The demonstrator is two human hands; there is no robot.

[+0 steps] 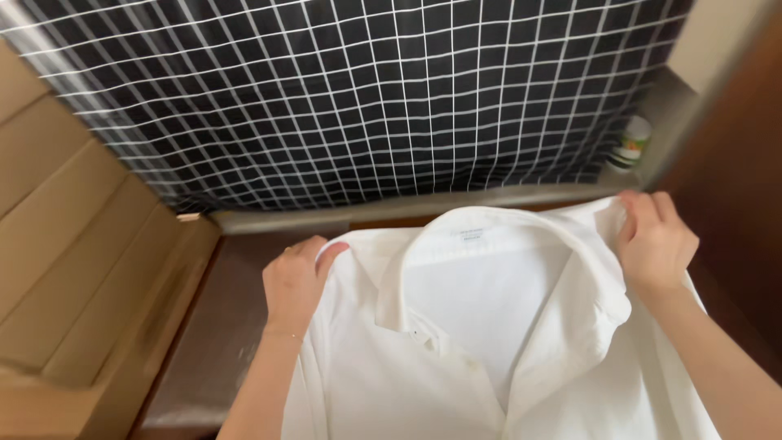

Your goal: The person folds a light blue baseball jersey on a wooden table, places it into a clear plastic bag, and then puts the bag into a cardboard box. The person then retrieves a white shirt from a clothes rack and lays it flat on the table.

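At the near centre, the left hand [297, 281] grips the left shoulder of a white collared shirt [489, 342], fingers curled over the cloth's edge with the thumb on top. Toward the right, the right hand [656, 240] pinches the shirt's right shoulder, fingers closed on a raised fold of fabric. Between the hands the shirt lies spread front-up, its collar [489, 232] standing open toward the far side and the front placket parted just below it. Under the shirt is a dark brown wooden surface [220, 326], bare on the left. Farther left, lighter wooden boards [73, 261] slope away. Beyond the collar a grey ledge [391, 208] runs across, and above it hangs a black cloth with a white grid pattern [366, 98]. On the far right, a small white and green container [631, 145] sits in the corner of the ledge.
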